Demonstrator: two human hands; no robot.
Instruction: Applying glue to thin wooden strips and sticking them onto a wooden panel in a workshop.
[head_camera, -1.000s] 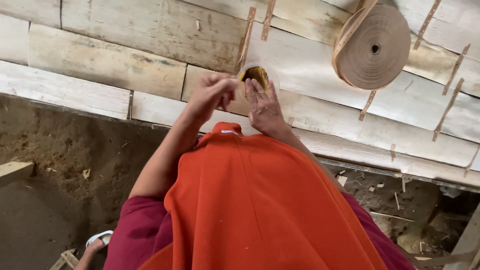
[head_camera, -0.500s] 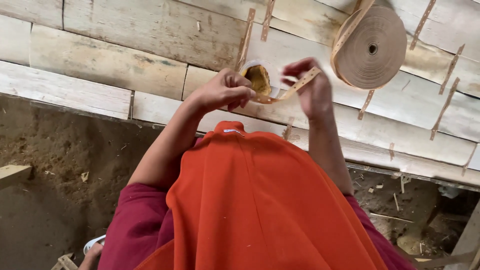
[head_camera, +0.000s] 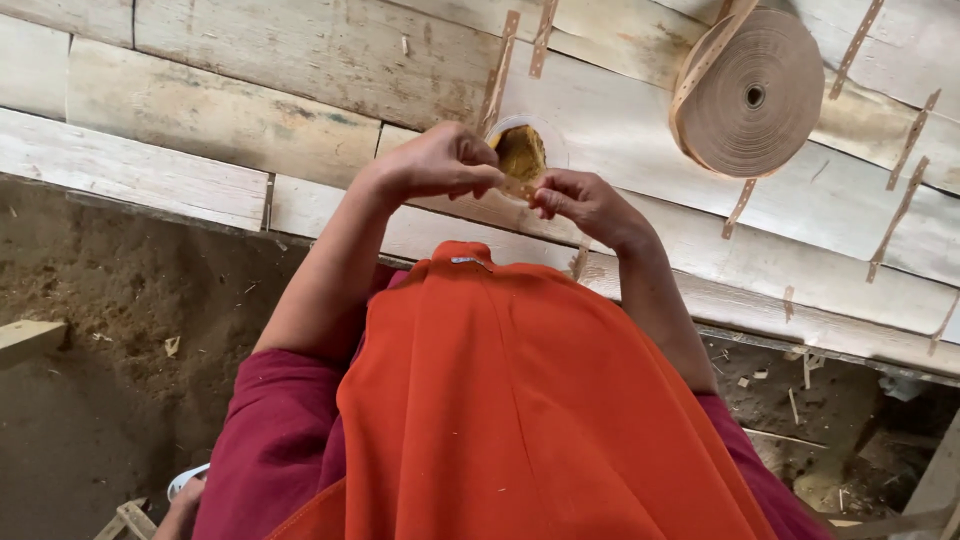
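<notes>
My left hand (head_camera: 435, 162) and my right hand (head_camera: 583, 203) meet over a small round clear cup of yellow-brown paste (head_camera: 522, 152) that rests on pale wooden boards (head_camera: 300, 90). Between the fingertips of both hands is a short piece of tan paper tape (head_camera: 520, 187), pinched at each end just in front of the cup. My orange garment (head_camera: 510, 400) fills the lower middle of the view and hides what lies beneath my arms.
A big roll of perforated tan paper tape (head_camera: 750, 95) lies on the boards at the upper right. Several tape strips (head_camera: 905, 150) are stuck across board seams. Bare dirt ground (head_camera: 110, 300) lies left, with scraps and debris (head_camera: 800, 380) lower right.
My right hand, which was raised toward the roll drawing out a strip, has come back down to the left hand. Both hands now pinch a short piece at the cup.
</notes>
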